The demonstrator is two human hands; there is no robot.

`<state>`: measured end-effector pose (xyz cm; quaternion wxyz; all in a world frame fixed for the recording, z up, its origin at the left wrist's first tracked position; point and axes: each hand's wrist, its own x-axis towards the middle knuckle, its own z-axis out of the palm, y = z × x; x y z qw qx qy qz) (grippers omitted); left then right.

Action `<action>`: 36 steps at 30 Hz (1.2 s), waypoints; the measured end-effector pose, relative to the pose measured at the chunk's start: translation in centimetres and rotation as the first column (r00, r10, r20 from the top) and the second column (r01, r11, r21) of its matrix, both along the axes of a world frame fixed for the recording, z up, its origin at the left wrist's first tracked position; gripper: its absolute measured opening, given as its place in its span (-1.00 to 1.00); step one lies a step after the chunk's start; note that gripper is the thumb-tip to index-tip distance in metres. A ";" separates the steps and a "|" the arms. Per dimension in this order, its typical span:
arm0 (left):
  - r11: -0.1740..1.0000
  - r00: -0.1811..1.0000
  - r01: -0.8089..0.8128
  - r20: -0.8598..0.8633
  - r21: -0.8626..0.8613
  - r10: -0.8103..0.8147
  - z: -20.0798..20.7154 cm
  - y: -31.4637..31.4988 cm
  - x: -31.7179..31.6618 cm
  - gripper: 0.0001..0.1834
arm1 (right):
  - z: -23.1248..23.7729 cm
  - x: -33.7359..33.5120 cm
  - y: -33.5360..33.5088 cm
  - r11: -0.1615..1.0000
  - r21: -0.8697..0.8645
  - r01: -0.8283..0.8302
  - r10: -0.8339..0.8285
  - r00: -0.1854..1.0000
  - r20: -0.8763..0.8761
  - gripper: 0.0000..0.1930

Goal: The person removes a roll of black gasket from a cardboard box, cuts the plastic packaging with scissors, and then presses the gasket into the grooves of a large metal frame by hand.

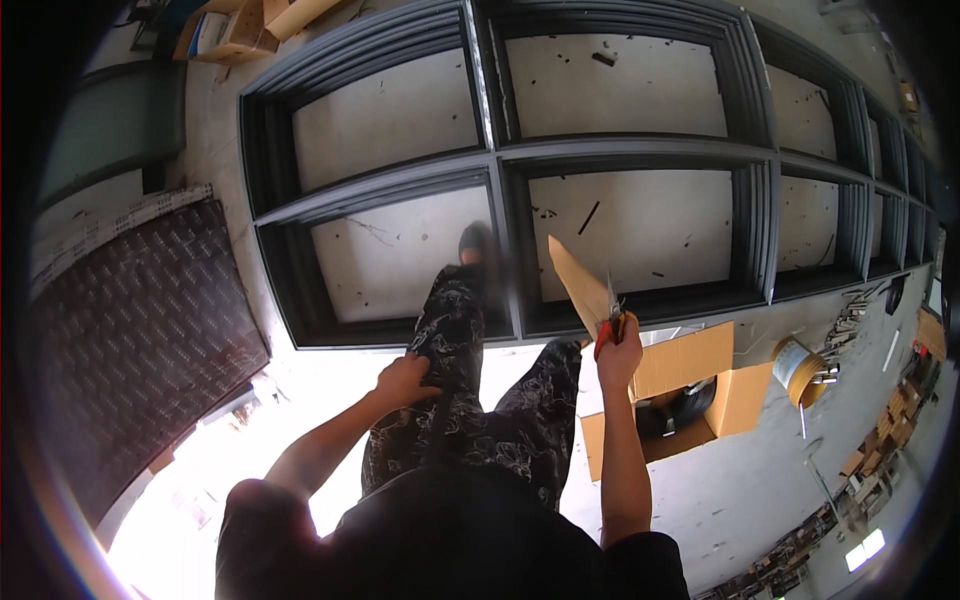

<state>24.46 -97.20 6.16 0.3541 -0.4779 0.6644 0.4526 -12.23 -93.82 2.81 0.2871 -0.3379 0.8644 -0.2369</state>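
My right hand (619,352) is closed around the red-orange handles of a pair of scissors (611,303), their pointed metal blades directed away from me. Right beside the blades is a tapering brown cardboard piece (577,279); whether I hold it or it belongs to the box below cannot be made out. My left hand (403,380) rests on my left thigh with its fingers apart, holding nothing visible. Ahead lies a stack of dark grey metal frames (640,147) divided into rectangular openings. My left foot stands inside the near left opening.
An open cardboard box (745,398) with coiled black material stands near my right hand. Farther right is a yellowish bucket (797,372) with metal pieces. A dark patterned panel stack (150,330) lies at left. Small dark scraps dot the floor inside the frames.
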 end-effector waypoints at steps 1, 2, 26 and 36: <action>0.998 0.999 -0.027 -0.038 -0.062 0.025 -0.1 1.1 -0.4 -0.66 | -1.1 -0.4 -0.1 1.000 0.012 -0.010 0.010 1.000 0.016 -0.71; 0.997 0.997 -0.061 -0.042 -0.050 0.059 -0.6 1.7 -0.8 -0.72 | -2.1 -0.8 0.0 1.000 0.028 -0.007 0.006 0.998 0.063 -0.71; 0.337 0.975 -0.040 -0.037 0.941 0.220 -5.3 11.6 -4.5 -0.45 | -34.6 3.4 12.2 0.931 0.308 -0.195 0.042 0.897 0.440 -0.59; 0.534 0.955 -0.154 -0.013 0.831 0.295 -11.5 10.9 -4.2 -0.68 | -41.5 4.1 14.7 0.885 0.322 -0.336 0.279 0.937 0.211 -0.73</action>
